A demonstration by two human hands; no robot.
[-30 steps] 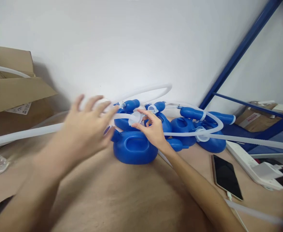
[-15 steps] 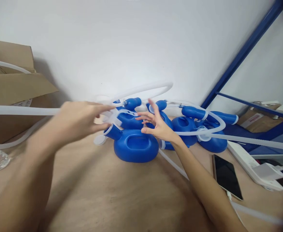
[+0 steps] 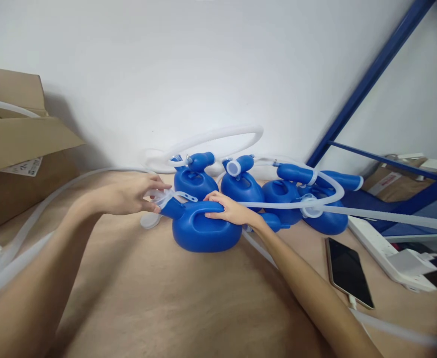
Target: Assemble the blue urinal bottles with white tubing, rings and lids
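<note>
A blue plastic urinal bottle [image 3: 203, 233] stands on the table in front of me, its neck tilted to the left. My right hand [image 3: 231, 209] is wrapped round its handle from above. At the neck's mouth, my left hand [image 3: 139, 193] pinches a translucent white cap [image 3: 161, 196], which has a strap with small holes lying over the neck. Whether the cap is fully seated I cannot tell, since fingers cover part of it. Below the left fingers a round white lid [image 3: 150, 220] lies close to the neck. Several similar blue bottles [image 3: 242, 191] stand behind.
White hoses [image 3: 218, 134] loop behind and across the bottles. An open cardboard box [image 3: 24, 144] stands at the left. To the right are a phone [image 3: 348, 271] on a cable, a white power strip [image 3: 382, 253] and a blue metal shelf [image 3: 375, 79].
My right hand has come down and closed on the bottle's handle. My left hand has lowered the cap to the bottle's mouth. The hose by my left forearm now hangs lower.
</note>
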